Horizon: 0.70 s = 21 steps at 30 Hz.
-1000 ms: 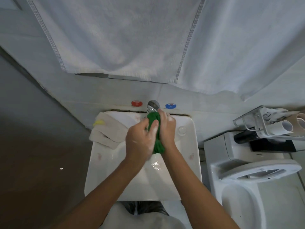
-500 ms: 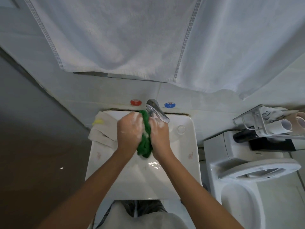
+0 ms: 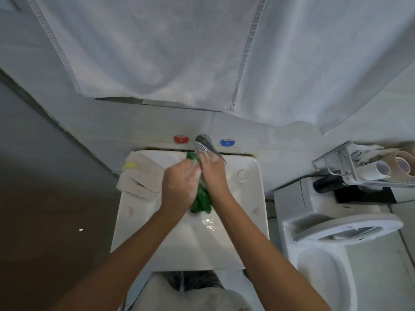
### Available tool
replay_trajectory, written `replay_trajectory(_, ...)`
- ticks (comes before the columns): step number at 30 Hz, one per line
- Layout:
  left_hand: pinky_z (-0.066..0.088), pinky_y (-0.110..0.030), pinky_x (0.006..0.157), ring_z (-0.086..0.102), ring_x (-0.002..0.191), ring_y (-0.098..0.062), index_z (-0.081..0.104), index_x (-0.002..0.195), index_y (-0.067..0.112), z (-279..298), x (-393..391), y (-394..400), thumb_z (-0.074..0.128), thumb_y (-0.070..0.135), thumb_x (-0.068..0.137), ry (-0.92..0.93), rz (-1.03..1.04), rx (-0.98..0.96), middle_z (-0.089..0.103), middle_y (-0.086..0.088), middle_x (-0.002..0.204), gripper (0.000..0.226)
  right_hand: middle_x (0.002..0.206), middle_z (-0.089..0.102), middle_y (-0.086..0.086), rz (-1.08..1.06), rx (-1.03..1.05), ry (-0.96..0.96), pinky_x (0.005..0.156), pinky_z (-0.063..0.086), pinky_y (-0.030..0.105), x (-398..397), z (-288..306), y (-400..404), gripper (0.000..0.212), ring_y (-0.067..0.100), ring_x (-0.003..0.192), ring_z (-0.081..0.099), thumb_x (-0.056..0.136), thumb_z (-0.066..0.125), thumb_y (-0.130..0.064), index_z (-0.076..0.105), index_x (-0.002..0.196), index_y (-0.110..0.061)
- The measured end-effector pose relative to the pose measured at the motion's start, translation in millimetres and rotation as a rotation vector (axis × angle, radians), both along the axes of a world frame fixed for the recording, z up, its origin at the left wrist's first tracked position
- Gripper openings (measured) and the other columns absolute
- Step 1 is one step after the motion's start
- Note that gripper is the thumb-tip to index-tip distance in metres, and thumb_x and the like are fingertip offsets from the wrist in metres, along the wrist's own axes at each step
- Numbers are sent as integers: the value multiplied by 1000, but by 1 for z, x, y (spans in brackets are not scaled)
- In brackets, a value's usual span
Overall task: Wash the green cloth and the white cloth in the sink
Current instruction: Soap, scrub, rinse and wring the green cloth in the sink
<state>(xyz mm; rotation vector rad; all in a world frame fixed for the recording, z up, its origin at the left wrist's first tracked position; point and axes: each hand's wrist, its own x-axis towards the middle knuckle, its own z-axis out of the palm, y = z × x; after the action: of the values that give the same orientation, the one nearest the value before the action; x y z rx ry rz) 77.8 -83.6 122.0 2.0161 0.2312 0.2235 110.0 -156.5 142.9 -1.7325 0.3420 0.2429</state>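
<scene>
One cloth in progress: both hands, left hand (image 3: 179,187) and right hand (image 3: 213,176), grip the soapy green cloth (image 3: 201,202) over the sink (image 3: 256,212); the white cloth (image 3: 141,178) on the sink's left rim awaits washing.

Sink (image 3: 143,223) glossy white ceramic; tap (image 3: 205,147) shiny metal; green cloth (image 3: 202,202) wet, creased fabric.

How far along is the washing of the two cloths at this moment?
Nothing looks finished. In hand: the green cloth, bunched between the soapy left hand and right hand over the sink, below the tap. Left: rinsing it, then the white cloth, which lies folded on the sink's left rim.
</scene>
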Motion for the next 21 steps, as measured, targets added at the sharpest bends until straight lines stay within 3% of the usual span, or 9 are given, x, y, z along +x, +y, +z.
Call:
replay_trajectory(3, 29, -15, 47, 35, 45, -5, 38, 51, 20, 0, 25, 17, 49, 9, 94, 85, 107, -51, 39, 4, 51, 45, 57, 42, 1, 1, 93, 37, 47, 35, 19, -23, -1, 1, 28, 9, 49, 39, 94, 45, -7, 47, 67, -10)
replay_trajectory(6, 28, -15, 46, 34, 47, -7, 37, 52, 19, -1, 13, 8, 50, 10, 94, 89, 62, -94, 37, 5, 51, 45, 55, 43, -1, -43, 88, 36, 49, 36, 22, -17, -3, -4, 33, 5, 45, 38, 94, 45, -5, 45, 62, -13)
replay_trajectory(10, 37, -20, 53, 43, 51, -8, 46, 58, 15, 9, 7, 2, 54, 17, 92, 92, -33, -114, 47, 3, 55, 35, 81, 64, 17, -106, 116, -11, 71, 51, 36, -8, -2, 0, 23, 16, 72, 59, 98, 45, -12, 61, 82, -7)
replay_trajectory(12, 42, -29, 57, 49, 57, -14, 50, 63, 9, 14, 19, 15, 58, 25, 91, 139, -22, -138, 51, -2, 59, 33, 91, 65, 18, -124, 222, 21, 77, 54, 34, -16, -2, 2, 21, 21, 83, 64, 98, 45, -13, 62, 97, -1)
replay_trajectory(15, 51, -39, 72, 62, 74, -23, 58, 79, 5, 22, 24, 28, 65, 36, 85, 282, -112, -214, 63, -7, 75, 32, 88, 62, 7, -177, 332, 20, 69, 55, 24, -22, -2, -2, 10, 16, 82, 64, 97, 50, -14, 58, 95, -7)
replay_trajectory(19, 52, -29, 84, 62, 95, -12, 52, 114, 14, 31, 14, 23, 75, 28, 77, 437, -286, -304, 63, 1, 102, 46, 114, 62, 13, -260, 406, 9, 81, 56, 27, -17, -1, -4, 14, 23, 104, 64, 97, 51, -16, 61, 106, -16)
replay_trajectory(21, 51, -28, 87, 59, 100, -9, 43, 120, 16, 32, 12, 24, 78, 23, 74, 455, -331, -308, 59, 4, 107, 59, 112, 67, 10, -257, 470, -24, 80, 55, 24, -19, 0, -5, 24, 20, 104, 65, 97, 47, -11, 70, 100, -18)
